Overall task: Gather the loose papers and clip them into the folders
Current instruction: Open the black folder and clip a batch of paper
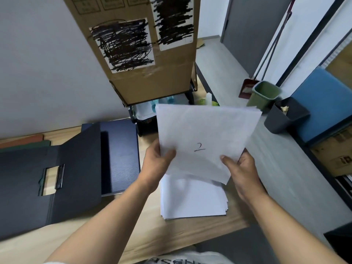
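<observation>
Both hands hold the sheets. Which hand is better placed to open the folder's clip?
Probably the left hand: the open folder and its clip lie on its side of the table. The right hand, on the far edge of the sheets, could hold them alone.

White wall (pixel 38 54), grey floor (pixel 276 168), grey door (pixel 253 25), wooden desk (pixel 148 235)

My left hand (pixel 154 161) and right hand (pixel 243 168) are bare, and so are my forearms (pixel 106 216) as far down as I can see. Lowest of all, my pale shirt (pixel 182 260) carries dark printed letters, cut off and unreadable.
</observation>
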`<state>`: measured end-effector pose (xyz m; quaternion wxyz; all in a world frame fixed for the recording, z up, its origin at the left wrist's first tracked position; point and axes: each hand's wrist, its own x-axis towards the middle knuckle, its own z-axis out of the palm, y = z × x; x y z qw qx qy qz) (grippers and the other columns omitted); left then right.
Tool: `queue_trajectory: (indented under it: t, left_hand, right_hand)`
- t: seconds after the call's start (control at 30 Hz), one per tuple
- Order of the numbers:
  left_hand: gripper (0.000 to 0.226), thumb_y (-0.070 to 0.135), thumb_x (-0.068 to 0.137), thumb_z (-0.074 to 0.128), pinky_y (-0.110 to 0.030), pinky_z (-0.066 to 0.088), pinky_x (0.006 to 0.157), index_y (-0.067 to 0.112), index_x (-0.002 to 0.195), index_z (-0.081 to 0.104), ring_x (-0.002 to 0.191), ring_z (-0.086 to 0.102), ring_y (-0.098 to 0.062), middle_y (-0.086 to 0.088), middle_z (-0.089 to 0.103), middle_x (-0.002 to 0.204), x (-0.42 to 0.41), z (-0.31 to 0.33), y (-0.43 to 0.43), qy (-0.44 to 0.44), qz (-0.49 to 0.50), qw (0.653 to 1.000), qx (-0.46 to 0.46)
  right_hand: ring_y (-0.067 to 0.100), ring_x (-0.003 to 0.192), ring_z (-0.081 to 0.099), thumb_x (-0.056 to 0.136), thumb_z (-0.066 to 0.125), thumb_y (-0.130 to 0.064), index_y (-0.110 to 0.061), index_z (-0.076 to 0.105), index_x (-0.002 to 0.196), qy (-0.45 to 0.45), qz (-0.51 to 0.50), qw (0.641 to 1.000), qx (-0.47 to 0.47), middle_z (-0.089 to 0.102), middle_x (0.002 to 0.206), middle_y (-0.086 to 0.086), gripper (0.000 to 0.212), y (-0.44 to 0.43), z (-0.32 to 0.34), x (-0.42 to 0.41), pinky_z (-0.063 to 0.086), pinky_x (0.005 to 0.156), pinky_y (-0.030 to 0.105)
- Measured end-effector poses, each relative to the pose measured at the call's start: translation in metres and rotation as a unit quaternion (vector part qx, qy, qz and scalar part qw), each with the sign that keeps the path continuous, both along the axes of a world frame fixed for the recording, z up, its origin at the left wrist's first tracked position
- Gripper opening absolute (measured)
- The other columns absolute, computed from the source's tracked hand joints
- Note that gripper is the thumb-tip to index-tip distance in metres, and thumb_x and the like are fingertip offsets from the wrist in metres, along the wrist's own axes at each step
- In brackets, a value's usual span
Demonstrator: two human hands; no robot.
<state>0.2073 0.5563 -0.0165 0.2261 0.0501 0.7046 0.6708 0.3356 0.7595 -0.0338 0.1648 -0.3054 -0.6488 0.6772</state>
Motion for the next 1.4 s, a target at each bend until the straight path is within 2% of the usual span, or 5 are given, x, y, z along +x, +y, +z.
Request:
queue_trajectory:
  t: [0.13,0.3,0.73,0.93,1.4]
  left_hand:
    - [0.045,-0.012,0.090,0.054,-0.030,0.058,0.095,0.021,0.119,0.067,0.111,0.071,-0.016,0.004,0.077,0.113,0.015,-0.022,-0.005,-0.017,0.012,0.999,-0.027]
    - [0.030,0.002,0.101,0.056,-0.028,0.058,0.094,0.019,0.124,0.066,0.110,0.071,-0.012,0.007,0.076,0.116,0.017,-0.026,-0.009,-0.006,-0.020,0.999,-0.047]
    - [0.025,0.009,0.094,0.061,-0.059,0.058,0.093,0.016,0.118,0.065,0.099,0.077,-0.034,-0.008,0.079,0.111,-0.048,-0.014,-0.194,-0.102,0.092,0.988,-0.069]
    - [0.025,0.024,0.097,0.068,-0.040,0.063,0.081,0.016,0.120,0.062,0.095,0.077,-0.023,-0.001,0.078,0.108,-0.076,-0.049,-0.288,-0.146,0.189,0.967,-0.092]
    - [0.031,0.040,0.091,0.071,-0.040,0.058,0.080,0.014,0.108,0.068,0.098,0.066,-0.030,-0.007,0.068,0.111,-0.166,-0.127,-0.368,-0.010,0.099,0.894,-0.437]
  right_hand:
    - [0.016,0.102,0.071,0.086,0.068,-0.003,-0.020,0.060,0.114,-0.058,-0.022,0.998,0.016,0.073,0.111,0.002,0.034,-0.013,-0.018,0.006,0.058,0.092,0.048]
    - [-0.007,0.093,0.067,0.094,0.058,0.001,-0.023,0.056,0.121,-0.092,0.004,0.994,0.056,0.070,0.108,-0.011,0.036,-0.022,-0.012,0.000,0.050,0.071,0.011]
    - [0.004,0.101,0.069,0.091,0.057,-0.006,-0.029,0.059,0.126,-0.124,0.222,0.964,0.074,0.071,0.114,-0.015,0.042,-0.160,0.012,-0.102,0.053,0.078,0.022]
    - [0.011,0.102,0.073,0.093,0.054,-0.001,-0.026,0.061,0.128,-0.150,0.273,0.948,0.071,0.074,0.117,-0.009,0.044,-0.252,0.000,-0.159,0.059,0.089,0.033]
    - [-0.001,0.094,0.060,0.097,0.049,-0.001,-0.032,0.056,0.126,-0.267,0.221,0.928,0.137,0.064,0.110,-0.015,0.043,-0.334,-0.015,-0.238,0.047,0.067,0.021]
